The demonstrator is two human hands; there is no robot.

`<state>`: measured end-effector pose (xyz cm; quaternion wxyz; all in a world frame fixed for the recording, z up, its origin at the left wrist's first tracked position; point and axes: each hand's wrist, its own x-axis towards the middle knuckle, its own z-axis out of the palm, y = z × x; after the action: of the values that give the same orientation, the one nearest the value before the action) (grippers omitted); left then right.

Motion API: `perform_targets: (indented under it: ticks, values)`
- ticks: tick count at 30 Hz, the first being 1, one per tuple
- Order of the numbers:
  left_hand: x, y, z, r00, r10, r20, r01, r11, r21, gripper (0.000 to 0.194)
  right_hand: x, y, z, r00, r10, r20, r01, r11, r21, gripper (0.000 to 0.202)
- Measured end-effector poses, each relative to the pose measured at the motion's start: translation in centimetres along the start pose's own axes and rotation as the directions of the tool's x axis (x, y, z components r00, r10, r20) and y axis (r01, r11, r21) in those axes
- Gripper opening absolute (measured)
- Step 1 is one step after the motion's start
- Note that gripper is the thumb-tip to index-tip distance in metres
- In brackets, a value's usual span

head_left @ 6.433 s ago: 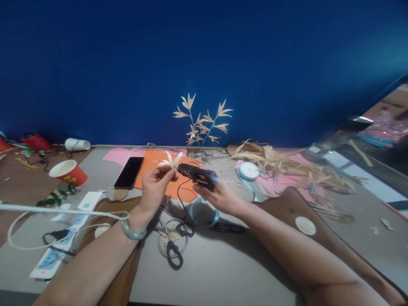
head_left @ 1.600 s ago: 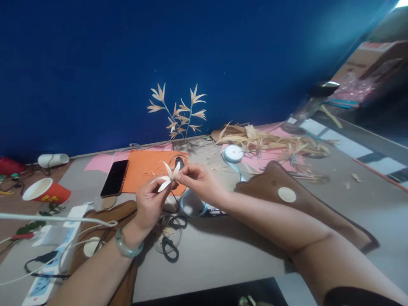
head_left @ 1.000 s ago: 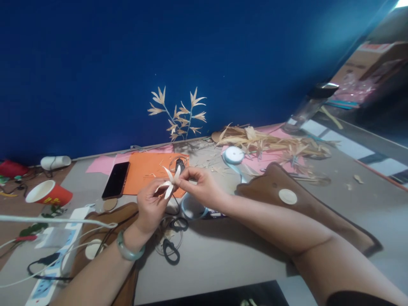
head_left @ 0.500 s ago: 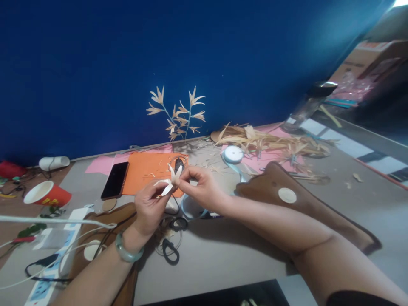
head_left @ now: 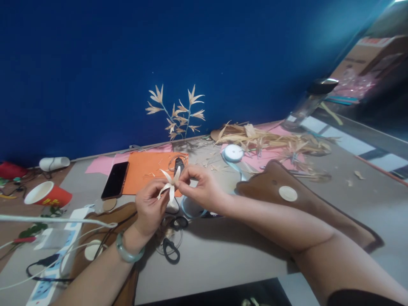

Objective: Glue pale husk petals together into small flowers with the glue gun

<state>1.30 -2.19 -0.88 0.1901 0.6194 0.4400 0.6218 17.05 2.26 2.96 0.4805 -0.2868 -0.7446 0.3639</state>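
Observation:
A small pale flower (head_left: 171, 182) with narrow petals, which looks made of dried husk, is up between my hands above the table. My right hand (head_left: 204, 189) pinches it at its base with thumb and forefinger. My left hand (head_left: 151, 206), a jade-green bangle on its wrist, has thumb and fingers closed at the petals on the left side. The exact contact there is partly hidden. Black-handled scissors (head_left: 171, 250) lie below the hands. Behind them stands a branch of similar husk flowers (head_left: 181, 114) against the blue wall.
A phone (head_left: 115, 180) rests beside an orange sheet (head_left: 137, 170). White-spooled ribbon (head_left: 233, 153), dried husks (head_left: 270, 142) and a brown bear-shaped mat (head_left: 306, 212) are to the right. At left are a red paper cup (head_left: 49, 194) and a power strip (head_left: 60, 259) with cables.
The flower has turned between my fingers: its petals now spread more to the left and one points down. Both hands have stayed in nearly the same place.

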Motion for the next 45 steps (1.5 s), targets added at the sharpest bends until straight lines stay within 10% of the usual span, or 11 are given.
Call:
perform_targets:
  ticks: [45]
  values:
    - [-0.06, 0.14, -0.53, 1.0, 0.022, -0.011, -0.02, 0.988, 0.152, 0.013, -0.06, 0.2, -0.41, 0.986, -0.16, 0.041, 0.162, 0.984, -0.071, 0.014]
